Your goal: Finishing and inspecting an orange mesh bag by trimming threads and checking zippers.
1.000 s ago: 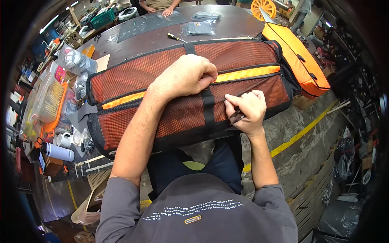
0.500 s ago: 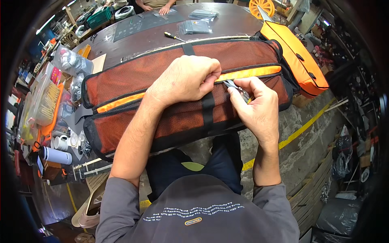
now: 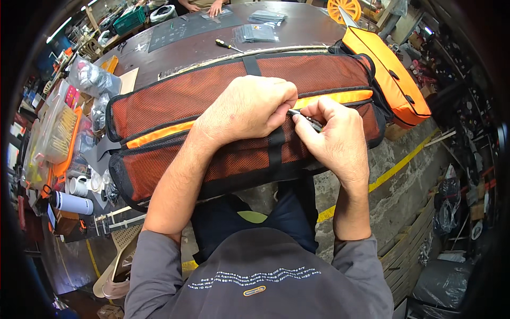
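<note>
A long bag (image 3: 175, 103) of black-edged mesh over reddish-orange lies across my lap and the table edge. A bright orange strip (image 3: 337, 99) runs along its middle, and a black strap (image 3: 275, 144) crosses it. My left hand (image 3: 252, 109) is closed in a pinch over the strip; whatever its fingertips hold is hidden. Close beside it, my right hand (image 3: 340, 138) grips small metal snips (image 3: 312, 124), their tip reaching the left fingertips. The palm covers most of the snips.
On the dark table (image 3: 194, 61) lie a screwdriver (image 3: 228, 46) and stacked clear packets (image 3: 257, 33). An orange case (image 3: 390, 77) adjoins the bag's right end. Bins, mugs and a white bottle (image 3: 74, 203) crowd the left. Another person's hands (image 3: 215, 8) rest at the far edge.
The snips' tip has come closer to my left fingertips, and less of the blades shows. My left hand and the bag have shifted slightly right.
</note>
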The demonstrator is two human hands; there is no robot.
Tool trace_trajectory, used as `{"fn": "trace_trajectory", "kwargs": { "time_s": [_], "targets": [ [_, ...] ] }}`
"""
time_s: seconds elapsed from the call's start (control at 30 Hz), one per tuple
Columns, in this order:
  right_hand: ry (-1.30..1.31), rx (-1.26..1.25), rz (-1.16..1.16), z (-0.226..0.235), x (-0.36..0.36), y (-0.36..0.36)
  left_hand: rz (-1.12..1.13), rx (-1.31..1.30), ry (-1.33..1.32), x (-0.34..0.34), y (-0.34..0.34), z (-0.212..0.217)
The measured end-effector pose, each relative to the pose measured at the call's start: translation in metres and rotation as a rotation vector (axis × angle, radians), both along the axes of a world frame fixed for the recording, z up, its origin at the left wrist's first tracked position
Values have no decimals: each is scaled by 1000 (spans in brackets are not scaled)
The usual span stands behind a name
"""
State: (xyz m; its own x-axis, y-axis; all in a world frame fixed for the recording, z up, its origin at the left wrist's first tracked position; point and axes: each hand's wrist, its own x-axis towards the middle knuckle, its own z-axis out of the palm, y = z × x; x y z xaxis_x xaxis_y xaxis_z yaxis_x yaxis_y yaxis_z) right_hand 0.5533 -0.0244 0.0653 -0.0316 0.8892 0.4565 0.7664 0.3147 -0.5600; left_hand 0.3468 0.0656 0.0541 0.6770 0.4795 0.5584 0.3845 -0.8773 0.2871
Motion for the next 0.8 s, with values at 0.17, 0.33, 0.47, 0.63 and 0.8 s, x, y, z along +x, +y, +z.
{"fn": "trace_trajectory", "kwargs": {
  "time_s": [0.17,0.33,0.47,0.63,0.8],
  "targets": [
    [121,-97,-19,-2,-2,-2,-17,-26,-118,-7,0,0],
    [315,93,36,-38,6,4,9,-214,-276,-16,-14,8],
    [122,132,-72,-51,-18,-10,31,-331,-264,-19,-22,10],
    [94,240,142,-70,-9,0,54,-269,-189,-30,-14,-1],
    [450,121,121,-82,-3,-3,125,-349,-119,-29,-27,-4]
  ]
}}
